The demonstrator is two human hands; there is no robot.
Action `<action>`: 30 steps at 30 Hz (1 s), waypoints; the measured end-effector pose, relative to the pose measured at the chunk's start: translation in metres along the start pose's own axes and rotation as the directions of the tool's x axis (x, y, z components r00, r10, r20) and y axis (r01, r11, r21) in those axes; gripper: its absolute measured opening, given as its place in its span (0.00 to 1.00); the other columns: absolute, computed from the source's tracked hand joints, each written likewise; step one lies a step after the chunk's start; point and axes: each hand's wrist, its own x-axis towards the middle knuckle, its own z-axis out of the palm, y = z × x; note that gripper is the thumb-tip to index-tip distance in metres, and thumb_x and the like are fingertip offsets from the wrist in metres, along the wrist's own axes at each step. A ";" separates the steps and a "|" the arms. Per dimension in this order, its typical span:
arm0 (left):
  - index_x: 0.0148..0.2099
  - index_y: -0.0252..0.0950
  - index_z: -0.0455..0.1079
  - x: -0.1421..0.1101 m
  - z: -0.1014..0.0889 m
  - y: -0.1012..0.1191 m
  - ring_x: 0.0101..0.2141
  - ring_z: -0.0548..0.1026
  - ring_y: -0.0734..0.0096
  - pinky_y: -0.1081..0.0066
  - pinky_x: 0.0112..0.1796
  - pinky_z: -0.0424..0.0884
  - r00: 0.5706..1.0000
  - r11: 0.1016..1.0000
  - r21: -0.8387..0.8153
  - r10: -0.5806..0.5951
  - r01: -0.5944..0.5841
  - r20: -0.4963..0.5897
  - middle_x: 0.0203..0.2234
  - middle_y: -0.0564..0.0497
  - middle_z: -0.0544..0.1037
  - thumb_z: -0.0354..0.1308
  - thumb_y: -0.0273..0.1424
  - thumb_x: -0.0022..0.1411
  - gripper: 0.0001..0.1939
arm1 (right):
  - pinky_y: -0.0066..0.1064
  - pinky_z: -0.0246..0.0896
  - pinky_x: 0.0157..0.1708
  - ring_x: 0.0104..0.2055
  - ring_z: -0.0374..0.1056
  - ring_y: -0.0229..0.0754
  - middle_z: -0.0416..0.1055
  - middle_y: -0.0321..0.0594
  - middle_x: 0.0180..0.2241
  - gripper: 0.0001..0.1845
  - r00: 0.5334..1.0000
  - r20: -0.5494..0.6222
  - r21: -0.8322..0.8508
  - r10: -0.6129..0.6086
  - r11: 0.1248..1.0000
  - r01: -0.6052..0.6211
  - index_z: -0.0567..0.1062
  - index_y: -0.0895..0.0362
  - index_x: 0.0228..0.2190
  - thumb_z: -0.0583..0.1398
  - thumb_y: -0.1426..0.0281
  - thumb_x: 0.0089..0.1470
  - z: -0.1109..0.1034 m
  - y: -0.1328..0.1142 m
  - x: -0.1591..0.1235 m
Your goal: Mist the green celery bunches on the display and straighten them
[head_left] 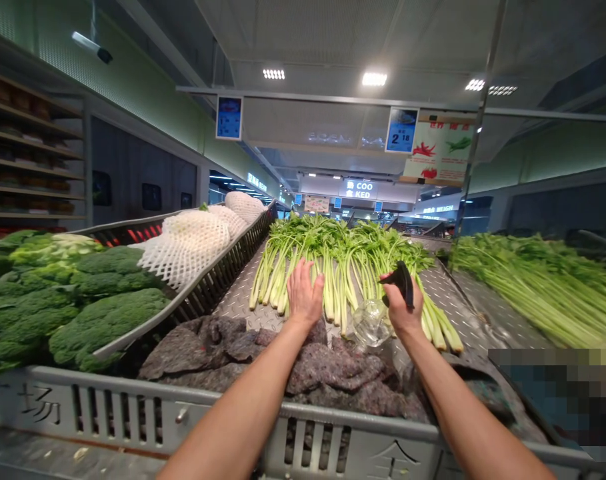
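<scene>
Bunches of celery (340, 267) lie in a row on the sloped metal shelf, leaves at the back and pale stalk ends toward me. My left hand (305, 291) reaches over the stalks left of centre with its fingers spread; whether it touches them I cannot tell. At the right, my right hand (405, 303) is wrapped round a spray bottle (371, 323) with a black trigger head and a clear body. The bottle is tilted, its clear base turned toward me. A crumpled grey felt cloth (343, 373) lies below both hands.
A grey slotted barrier (223, 413) runs along the front. Broccoli (113, 313) is piled at the left, beside a black crate (207, 270) of vegetables in white foam nets (193, 237). A mirror (537, 287) on the right reflects celery. Price signs (403, 130) hang overhead.
</scene>
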 end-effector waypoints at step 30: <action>0.53 0.33 0.56 -0.005 0.003 0.002 0.56 0.52 0.62 0.56 0.53 0.49 0.996 0.998 -0.016 0.060 -0.059 0.067 0.55 0.42 0.55 0.37 0.39 0.59 0.23 | 0.32 0.58 0.32 0.34 0.65 0.42 0.71 0.39 0.33 0.15 0.998 -0.059 -0.014 -0.008 1.000 0.007 0.69 0.58 0.32 0.56 0.66 0.39 -0.026 0.013 0.012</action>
